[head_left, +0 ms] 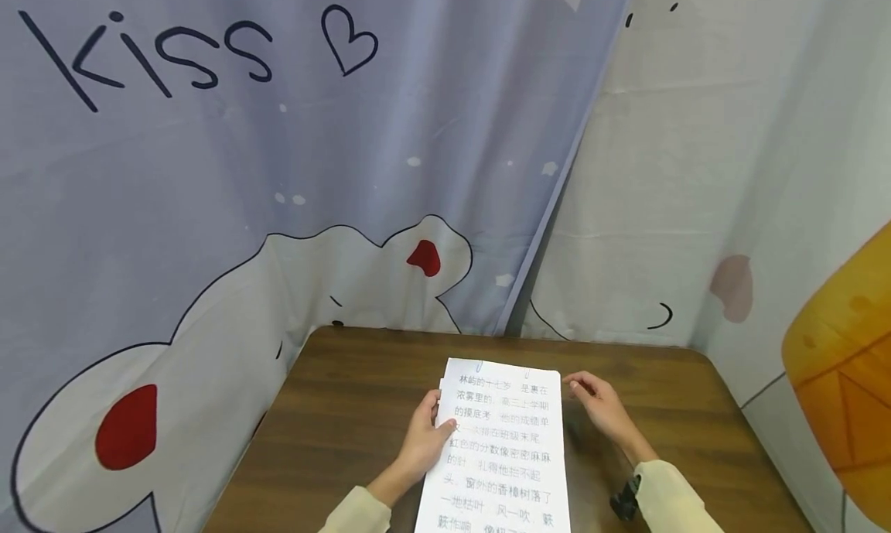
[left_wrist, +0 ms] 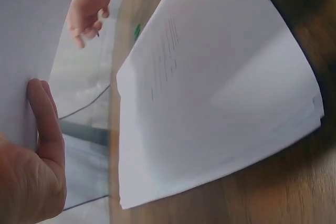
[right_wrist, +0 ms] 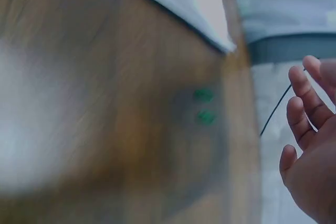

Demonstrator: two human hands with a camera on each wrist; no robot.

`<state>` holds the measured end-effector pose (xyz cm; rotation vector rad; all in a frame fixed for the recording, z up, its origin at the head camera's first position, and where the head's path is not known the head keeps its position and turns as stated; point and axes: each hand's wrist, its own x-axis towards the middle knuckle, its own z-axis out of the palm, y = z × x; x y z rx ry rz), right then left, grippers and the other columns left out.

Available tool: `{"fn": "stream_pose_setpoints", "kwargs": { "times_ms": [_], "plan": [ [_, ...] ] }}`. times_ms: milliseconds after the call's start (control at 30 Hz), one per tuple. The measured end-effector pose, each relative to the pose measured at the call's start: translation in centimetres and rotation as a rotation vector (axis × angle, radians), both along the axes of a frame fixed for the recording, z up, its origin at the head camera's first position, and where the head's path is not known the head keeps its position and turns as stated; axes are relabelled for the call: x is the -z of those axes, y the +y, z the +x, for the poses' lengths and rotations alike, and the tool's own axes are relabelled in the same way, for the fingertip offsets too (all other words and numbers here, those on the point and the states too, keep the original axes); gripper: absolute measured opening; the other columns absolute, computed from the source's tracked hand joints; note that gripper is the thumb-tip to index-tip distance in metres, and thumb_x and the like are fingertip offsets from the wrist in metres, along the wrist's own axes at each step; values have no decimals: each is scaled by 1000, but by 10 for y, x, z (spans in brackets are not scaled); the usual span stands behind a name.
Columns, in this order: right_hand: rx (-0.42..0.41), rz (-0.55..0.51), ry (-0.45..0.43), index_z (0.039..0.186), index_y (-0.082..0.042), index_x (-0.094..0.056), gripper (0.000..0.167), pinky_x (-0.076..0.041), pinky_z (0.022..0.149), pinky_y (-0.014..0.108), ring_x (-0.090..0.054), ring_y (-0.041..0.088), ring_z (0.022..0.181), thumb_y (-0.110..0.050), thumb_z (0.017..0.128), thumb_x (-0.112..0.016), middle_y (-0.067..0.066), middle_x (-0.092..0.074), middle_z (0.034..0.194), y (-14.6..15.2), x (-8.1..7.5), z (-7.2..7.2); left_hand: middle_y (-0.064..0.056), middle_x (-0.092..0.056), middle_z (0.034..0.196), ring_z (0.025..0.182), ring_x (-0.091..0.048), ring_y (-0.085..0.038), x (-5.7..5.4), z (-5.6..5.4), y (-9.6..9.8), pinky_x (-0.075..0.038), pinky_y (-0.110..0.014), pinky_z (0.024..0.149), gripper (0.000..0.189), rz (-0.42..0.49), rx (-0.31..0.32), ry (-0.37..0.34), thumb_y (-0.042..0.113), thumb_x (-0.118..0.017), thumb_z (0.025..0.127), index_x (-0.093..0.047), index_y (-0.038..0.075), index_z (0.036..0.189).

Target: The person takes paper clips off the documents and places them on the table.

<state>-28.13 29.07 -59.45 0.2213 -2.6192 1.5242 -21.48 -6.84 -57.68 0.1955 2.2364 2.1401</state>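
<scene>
My left hand (head_left: 423, 440) holds the left edge of a white page (head_left: 501, 448) printed with large characters, its thumb lying on the front. A blue paper clip (head_left: 479, 366) and a faint clip (head_left: 527, 374) sit on the top edge. In the left wrist view, more white paper (left_wrist: 220, 98) lies on the table under the raised page. Just beyond the page's upper right corner is my right hand (head_left: 602, 409), thumb and index finger close together, the other fingers loosely bent. Whether a small thing is between those fingertips, I cannot tell.
Beneath everything is a dark brown wooden table (head_left: 376, 363). Two small green things (right_wrist: 203, 106), blurred, lie near its far edge in the right wrist view. A printed curtain (head_left: 209, 169) hangs behind the table and along its sides. A black strap device (head_left: 625, 498) is on the right wrist.
</scene>
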Motion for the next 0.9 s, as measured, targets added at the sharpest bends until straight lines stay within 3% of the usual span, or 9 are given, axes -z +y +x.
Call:
{"fn": "stream_pose_setpoints", "kwargs": {
  "times_ms": [100, 267, 467, 600, 733, 833, 900],
  "plan": [
    [9, -64, -15, 123, 0, -69, 28, -56, 81, 30, -67, 24, 95, -17, 113, -49, 14, -71, 107, -10, -10, -3, -24, -67, 113, 90, -67, -26, 0, 1, 6, -59, -29, 70, 42, 4, 7, 13, -12, -60, 95, -53, -3, 136],
    [6, -125, -59, 127, 0, -67, 39, -53, 85, 27, -64, 10, 95, -27, 115, -42, 14, -72, 113, -27, -28, -5, -23, -67, 113, 91, -67, -23, 1, 5, 13, -59, -31, 70, 44, 0, 5, 17, -12, -60, 94, -53, -3, 137],
    [-33, -189, -126, 130, 0, -66, 47, -54, 84, 26, -68, 14, 92, -34, 116, -36, 19, -68, 119, -41, -42, -4, -21, -66, 114, 90, -67, -22, 1, 8, 18, -60, -31, 71, 45, -8, -1, 0, -11, -61, 94, -54, -3, 137],
    [-76, -287, -168, 129, 6, -65, 55, -59, 76, 26, -73, 16, 86, -39, 116, -35, 19, -70, 113, -45, -46, -4, -19, -65, 116, 90, -67, -21, 0, 10, 20, -61, -31, 72, 45, -12, 13, -15, -9, -61, 95, -54, -1, 139],
    [-147, -340, -181, 126, 10, -64, 44, -63, 67, 30, -75, 18, 79, -29, 113, -49, 19, -72, 106, -47, -48, -2, -18, -65, 117, 92, -66, -22, 0, 11, 21, -60, -30, 73, 45, -14, 14, -21, -9, -61, 95, -55, 1, 139],
    [-171, -283, -158, 121, 5, -68, 25, -63, 63, 31, -74, 20, 74, -13, 103, -67, 17, -72, 104, -48, -49, -1, -17, -65, 117, 95, -65, -23, 1, 11, 23, -59, -30, 73, 45, -21, 2, -13, -9, -62, 94, -56, 2, 138],
    [-158, -242, -146, 116, 0, -71, 23, -62, 61, 32, -74, 21, 71, -5, 94, -76, 15, -72, 102, -50, -50, -2, -16, -65, 117, 96, -65, -23, 1, 12, 24, -58, -30, 74, 45, -22, -5, -13, -9, -62, 94, -56, 2, 137]
  ]
}}
